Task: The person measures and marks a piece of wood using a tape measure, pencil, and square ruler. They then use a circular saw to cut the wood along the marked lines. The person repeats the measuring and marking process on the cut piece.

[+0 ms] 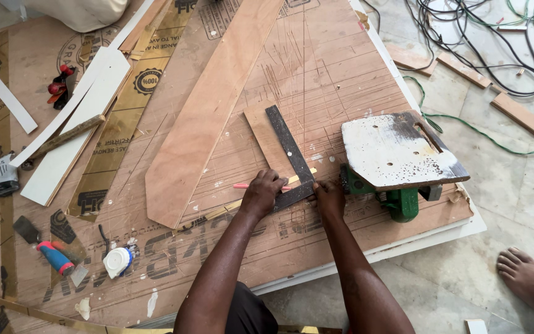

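Note:
A dark metal L-shaped square (288, 147) lies on a small plywood piece (262, 130) atop a large scratched plywood sheet (335, 68). My left hand (262, 192) presses on the short arm of the square, beside a pink pencil (245, 185) lying under its fingers. My right hand (329, 196) rests on the sheet at the square's corner, fingers curled against the end of that arm. Whether either hand grips anything is unclear.
An upturned green circular saw (400, 158) with a white-stained base plate sits just right of my right hand. A long plywood strip (211, 111), white laminate strips (72, 124), a blue-handled scraper (54, 256), a white cap (117, 261), cables (483, 37) and another person's bare foot (529, 278) are around.

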